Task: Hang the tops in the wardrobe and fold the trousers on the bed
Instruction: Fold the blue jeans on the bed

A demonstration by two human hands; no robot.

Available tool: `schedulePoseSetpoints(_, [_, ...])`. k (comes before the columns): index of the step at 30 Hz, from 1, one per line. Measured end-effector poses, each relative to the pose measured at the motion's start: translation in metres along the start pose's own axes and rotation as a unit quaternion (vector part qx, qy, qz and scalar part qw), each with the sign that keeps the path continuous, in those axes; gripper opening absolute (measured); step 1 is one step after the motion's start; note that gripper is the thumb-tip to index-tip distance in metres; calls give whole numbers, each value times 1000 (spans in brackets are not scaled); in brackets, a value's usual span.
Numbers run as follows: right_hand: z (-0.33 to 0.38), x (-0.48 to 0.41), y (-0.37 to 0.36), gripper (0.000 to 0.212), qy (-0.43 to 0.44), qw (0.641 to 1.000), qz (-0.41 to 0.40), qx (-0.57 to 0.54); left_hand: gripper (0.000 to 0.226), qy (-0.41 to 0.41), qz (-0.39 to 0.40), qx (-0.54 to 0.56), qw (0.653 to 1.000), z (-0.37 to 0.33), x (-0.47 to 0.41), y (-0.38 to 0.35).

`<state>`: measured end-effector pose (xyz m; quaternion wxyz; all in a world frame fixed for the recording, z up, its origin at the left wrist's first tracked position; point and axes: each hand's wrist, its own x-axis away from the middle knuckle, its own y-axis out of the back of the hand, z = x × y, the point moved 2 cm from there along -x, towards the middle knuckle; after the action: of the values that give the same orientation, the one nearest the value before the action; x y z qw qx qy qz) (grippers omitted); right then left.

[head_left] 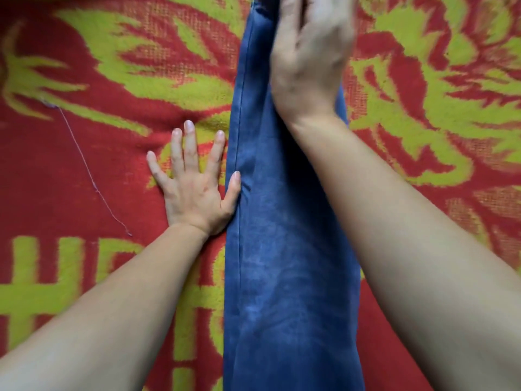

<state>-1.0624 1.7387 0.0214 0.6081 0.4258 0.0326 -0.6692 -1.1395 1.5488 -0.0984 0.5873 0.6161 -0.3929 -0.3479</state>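
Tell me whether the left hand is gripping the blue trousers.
No, the left hand lies flat with fingers spread on the red and green blanket, only its thumb against the edge of the trousers.

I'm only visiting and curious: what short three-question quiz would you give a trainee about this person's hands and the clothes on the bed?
1. True or false: the left hand lies flat on the red and green blanket, beside the blue trousers.
2. Which hand lies on top of the trousers? A) left hand B) right hand
3. Fill in: a loose ____ lies on the blanket, left of the left hand.

Key: 1 true; 2 B; 3 thread.
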Motion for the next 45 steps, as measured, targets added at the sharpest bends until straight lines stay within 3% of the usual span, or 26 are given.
schedulePoseSetpoints(1, [0,8,-14,14,-49,991,127,20,67,-1,-1,1,1000,0,0,0])
schedulePoseSetpoints(3, [-18,31,-34,36,-118,914,374,104,66,-2,-6,4,1000,0,1,1])
schedulePoseSetpoints(4, [-22,36,-34,40,-117,897,410,113,64,-2,-8,6,1000,0,1,0])
schedulePoseSetpoints(5, [-22,37,-30,39,-107,905,400,96,64,-3,-9,7,1000,0,1,0])
schedulePoseSetpoints(7, [-20,32,-10,32,-85,962,259,27,63,-2,-9,7,1000,1,0,0])
schedulePoseSetpoints(9, [-27,27,11,28,-73,987,139,31,63,-2,-9,10,1000,0,0,0])
schedulePoseSetpoints(11, [-42,21,21,35,-115,978,142,100,63,-3,-9,14,1000,-1,0,1])
schedulePoseSetpoints(13, [-66,10,16,49,-211,939,200,184,62,-3,-11,22,1000,-1,0,1])
schedulePoseSetpoints(15, [-87,-4,5,55,-300,897,256,200,62,-2,-14,22,1000,0,0,2])
schedulePoseSetpoints(20, [-91,-13,3,33,-215,957,147,129,60,-3,-16,23,1000,0,0,0])
schedulePoseSetpoints(23, [-107,3,1,40,-320,918,143,184,59,-4,-20,30,999,1,0,0])
schedulePoseSetpoints(24, [-104,4,2,45,-309,914,134,226,59,-4,-21,29,999,1,1,0])
schedulePoseSetpoints(26, [-82,0,0,50,-150,935,113,299,58,-4,-23,28,999,1,1,0])
schedulePoseSetpoints(28, [-67,-3,-15,48,29,934,212,285,58,-5,-24,28,999,1,0,0])
schedulePoseSetpoints(29, [-65,-1,-27,49,88,907,304,277,58,-5,-25,28,999,1,0,0])
schedulePoseSetpoints(31, [-74,4,-50,52,86,838,463,274,58,-6,-25,26,999,1,0,-1])
schedulePoseSetpoints(33, [-83,6,-66,54,37,806,517,284,57,-6,-26,25,999,1,1,-2])
schedulePoseSetpoints(36, [-78,11,-61,56,46,815,500,289,56,-5,-25,27,999,1,1,-1])
schedulePoseSetpoints(40, [-57,38,-12,59,23,875,402,269,55,-4,-18,24,1000,0,1,-2])
schedulePoseSetpoints(43, [-31,84,49,52,64,912,314,255,55,-1,-15,25,1000,0,2,-1])
schedulePoseSetpoints(45, [-17,129,90,51,94,898,342,261,55,2,-9,26,1000,-1,3,0])
